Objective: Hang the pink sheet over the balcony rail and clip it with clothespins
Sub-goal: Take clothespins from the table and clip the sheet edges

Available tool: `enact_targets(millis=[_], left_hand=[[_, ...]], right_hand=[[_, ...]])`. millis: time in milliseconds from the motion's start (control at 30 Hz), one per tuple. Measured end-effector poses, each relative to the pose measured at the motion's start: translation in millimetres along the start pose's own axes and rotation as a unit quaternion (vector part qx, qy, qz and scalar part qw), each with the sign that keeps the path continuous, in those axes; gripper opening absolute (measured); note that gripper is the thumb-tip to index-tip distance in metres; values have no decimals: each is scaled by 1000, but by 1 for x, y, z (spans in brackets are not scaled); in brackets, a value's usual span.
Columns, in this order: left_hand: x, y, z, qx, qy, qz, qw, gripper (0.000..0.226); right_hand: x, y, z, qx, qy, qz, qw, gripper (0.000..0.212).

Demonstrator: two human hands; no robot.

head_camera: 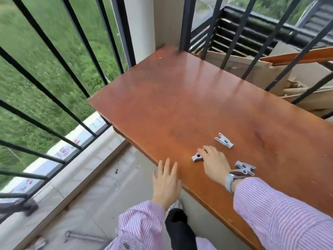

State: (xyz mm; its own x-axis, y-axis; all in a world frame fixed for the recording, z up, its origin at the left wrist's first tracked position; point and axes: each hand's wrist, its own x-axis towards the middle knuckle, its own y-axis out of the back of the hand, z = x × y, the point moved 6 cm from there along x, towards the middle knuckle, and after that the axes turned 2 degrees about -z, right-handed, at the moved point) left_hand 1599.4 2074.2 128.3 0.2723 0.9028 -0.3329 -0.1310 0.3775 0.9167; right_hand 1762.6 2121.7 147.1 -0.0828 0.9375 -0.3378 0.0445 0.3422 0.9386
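Observation:
Several grey clothespins lie on a red-brown wooden table [180,98]. My right hand [214,164] rests flat on the table with its fingers over one clothespin [196,157]; whether it grips it I cannot tell. Another clothespin [224,140] lies just beyond that hand, and two more clothespins [245,167] sit by my wrist, near a grey watch. My left hand [166,181] hovers open at the table's near edge, holding nothing. Black balcony bars [59,49] run along the left. No pink sheet is in view.
Flattened cardboard [255,69] is piled behind the table past more black bars. A white pillar [140,27] stands at the corner. Grass lies below the balcony. The tiled floor [100,186] shows at the lower left, with my dark trouser leg and shoe.

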Motion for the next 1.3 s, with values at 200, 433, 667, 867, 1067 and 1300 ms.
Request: enact_targets(millis=[200, 433, 667, 867, 1067, 1300], left_hand=[[21, -20, 8, -56, 28, -41, 997, 63], [-28, 14, -52, -208, 199, 51, 956, 47], [-202, 69, -137, -263, 367, 316, 834, 45], [-363, 76, -141, -237, 474, 472, 704, 30], [-445, 84, -135, -201, 567, 577, 552, 29], [-456, 187, -154, -120, 538, 717, 427, 47]], right_hand=[[38, -13, 4, -63, 80, -32, 994, 34], [35, 16, -81, 163, 177, -35, 970, 29], [-31, 23, -259, 269, 324, -107, 901, 36], [-147, 9, -375, 307, 438, -173, 827, 26], [-213, 49, -450, 375, 507, -236, 740, 10], [-233, 129, -515, 468, 590, -245, 610, 12]])
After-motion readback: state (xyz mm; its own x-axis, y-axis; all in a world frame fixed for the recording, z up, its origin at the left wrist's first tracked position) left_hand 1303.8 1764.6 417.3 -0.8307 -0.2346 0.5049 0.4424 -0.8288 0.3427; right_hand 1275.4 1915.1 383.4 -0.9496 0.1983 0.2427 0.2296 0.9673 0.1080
